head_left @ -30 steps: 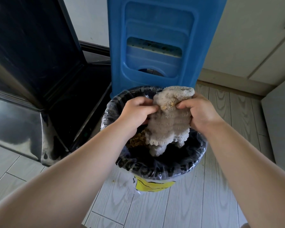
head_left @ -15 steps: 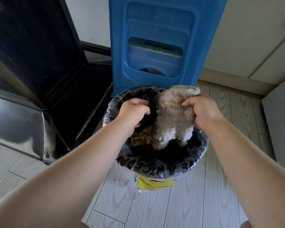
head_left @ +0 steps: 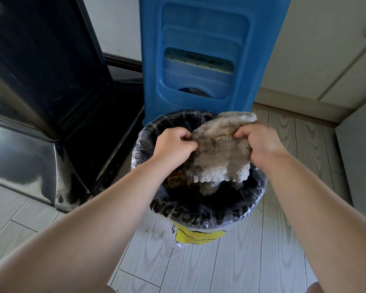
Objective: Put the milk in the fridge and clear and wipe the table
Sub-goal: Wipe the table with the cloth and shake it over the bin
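A fluffy grey cloth (head_left: pixel 221 153) with yellowish crumbs on it hangs over the open bin (head_left: pixel 201 214), which is lined with a clear printed bag. My left hand (head_left: pixel 173 144) pinches the cloth's left edge. My right hand (head_left: pixel 260 142) grips its right side. The cloth is stretched between both hands, its lower edge dangling into the bin. Yellow-brown crumbs (head_left: pixel 177 180) lie inside the bin at the left.
A tall blue plastic container (head_left: pixel 201 56) stands right behind the bin. A dark glossy appliance (head_left: pixel 29 102) fills the left side. Cream cabinet doors (head_left: pixel 326 49) are at the right. The floor is pale wood-look planks (head_left: pixel 230 261), with a crumb near the bin.
My left hand had let go of the cloth half a second ago and now pinches its left edge again. The cloth is spread wider between both hands.
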`<state>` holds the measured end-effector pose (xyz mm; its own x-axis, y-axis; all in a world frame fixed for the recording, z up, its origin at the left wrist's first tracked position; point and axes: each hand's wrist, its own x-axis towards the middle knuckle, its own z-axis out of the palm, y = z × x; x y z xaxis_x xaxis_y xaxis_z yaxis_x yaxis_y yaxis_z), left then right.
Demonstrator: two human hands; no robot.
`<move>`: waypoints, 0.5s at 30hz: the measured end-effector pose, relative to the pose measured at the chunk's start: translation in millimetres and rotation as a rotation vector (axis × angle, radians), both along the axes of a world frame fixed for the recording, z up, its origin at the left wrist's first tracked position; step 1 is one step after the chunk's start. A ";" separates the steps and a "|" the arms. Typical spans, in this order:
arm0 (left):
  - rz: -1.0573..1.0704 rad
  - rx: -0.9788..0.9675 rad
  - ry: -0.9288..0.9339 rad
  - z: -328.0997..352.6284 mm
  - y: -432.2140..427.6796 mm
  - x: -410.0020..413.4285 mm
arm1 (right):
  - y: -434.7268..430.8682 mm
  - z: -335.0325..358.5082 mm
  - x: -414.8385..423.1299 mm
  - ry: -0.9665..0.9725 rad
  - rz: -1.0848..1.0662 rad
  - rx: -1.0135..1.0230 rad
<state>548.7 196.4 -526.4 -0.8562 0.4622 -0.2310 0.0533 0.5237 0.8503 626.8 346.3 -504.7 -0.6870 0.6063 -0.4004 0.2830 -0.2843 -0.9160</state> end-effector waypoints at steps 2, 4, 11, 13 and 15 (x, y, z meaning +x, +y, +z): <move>-0.083 -0.092 0.061 2.0 0.0 2.8 | -1.5 2.6 -1.1 -0.038 -0.051 0.061; -0.094 -0.121 0.039 1.5 0.7 3.6 | -2.7 4.3 -2.1 -0.054 -0.070 0.097; 0.015 0.065 -0.250 7.2 1.7 3.3 | -5.1 4.5 -4.0 -0.076 -0.042 0.088; -0.008 0.095 -0.321 7.5 2.8 5.2 | -6.7 5.5 -3.8 -0.075 -0.036 0.099; -0.018 0.137 -0.417 5.5 2.7 5.0 | -7.8 6.2 -3.8 -0.074 -0.024 0.095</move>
<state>553.7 199.0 -520.9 -0.6942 0.5261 -0.4912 -0.3015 0.4071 0.8622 623.0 338.5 -498.5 -0.6425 0.6598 -0.3896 0.3454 -0.2045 -0.9159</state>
